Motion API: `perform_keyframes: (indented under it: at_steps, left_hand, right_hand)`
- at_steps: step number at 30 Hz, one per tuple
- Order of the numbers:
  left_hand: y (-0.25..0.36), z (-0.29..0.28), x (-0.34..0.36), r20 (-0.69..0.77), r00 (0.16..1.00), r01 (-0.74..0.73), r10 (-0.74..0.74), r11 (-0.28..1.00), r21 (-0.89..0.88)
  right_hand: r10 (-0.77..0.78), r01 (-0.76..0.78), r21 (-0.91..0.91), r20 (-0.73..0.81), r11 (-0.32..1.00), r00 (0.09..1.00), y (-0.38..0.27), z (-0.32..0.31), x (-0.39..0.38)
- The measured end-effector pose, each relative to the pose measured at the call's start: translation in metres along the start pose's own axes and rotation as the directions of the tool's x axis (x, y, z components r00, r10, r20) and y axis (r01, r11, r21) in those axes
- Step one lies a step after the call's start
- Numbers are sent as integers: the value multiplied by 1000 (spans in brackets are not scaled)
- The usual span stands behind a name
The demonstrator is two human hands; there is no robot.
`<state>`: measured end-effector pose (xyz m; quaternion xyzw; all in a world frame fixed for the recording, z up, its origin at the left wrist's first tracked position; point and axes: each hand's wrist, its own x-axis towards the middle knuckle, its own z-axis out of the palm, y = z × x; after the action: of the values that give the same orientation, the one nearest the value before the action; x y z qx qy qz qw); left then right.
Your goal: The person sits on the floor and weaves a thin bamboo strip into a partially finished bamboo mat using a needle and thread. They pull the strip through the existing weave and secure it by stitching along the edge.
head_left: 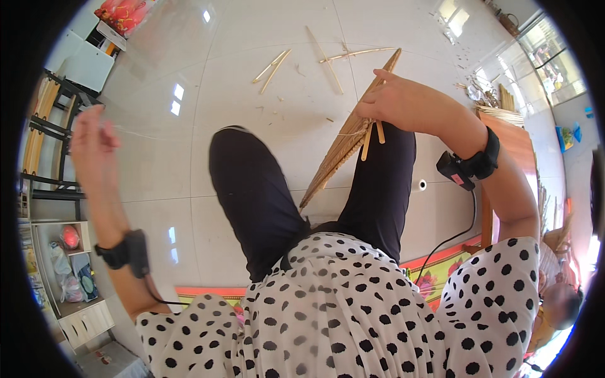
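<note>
My right hand [384, 99] grips a flat, brown woven piece [332, 162], which looks like a straw fan seen nearly edge-on. It slants between my knees, one tip up beyond my hand and the other down near my lap. Short pale bamboo strips [365, 145] stick out below my fingers. A thin pale thread [148, 135] runs from the woven piece out to the left. Raised far to that side is my left hand [94, 142], its fingers curled and somewhat blurred, closed on the thread's end as far as I can see.
Loose bamboo strips [275, 70] and small scraps lie on the tiled floor ahead. A reddish wooden table [513, 148] with bundled strips stands at the right, and a white roll [421, 185] lies beside my knee. Shelves [69, 252] line the left. Another person [558, 302] sits at the lower right.
</note>
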<state>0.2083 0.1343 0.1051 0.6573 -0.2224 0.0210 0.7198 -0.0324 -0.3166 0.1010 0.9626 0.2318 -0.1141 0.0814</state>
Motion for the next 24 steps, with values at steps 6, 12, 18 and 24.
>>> perform_keyframes:
  at_steps: [6,12,18,24]
  left_hand:
    - [-7,126,-79,346,937,11,-52,993,118]
    - [-31,198,-97,661,750,-10,-19,999,40]
    - [-48,227,-95,630,692,-428,353,903,-36]
    - [-65,232,-82,718,580,-536,384,844,-18]
  right_hand:
    - [-101,101,0,-108,995,989,11,-1,28]
    - [-183,187,4,-200,982,963,22,13,44]
    - [-73,141,152,-382,978,921,27,30,45]
    - [507,47,604,-706,796,495,-27,72,21]
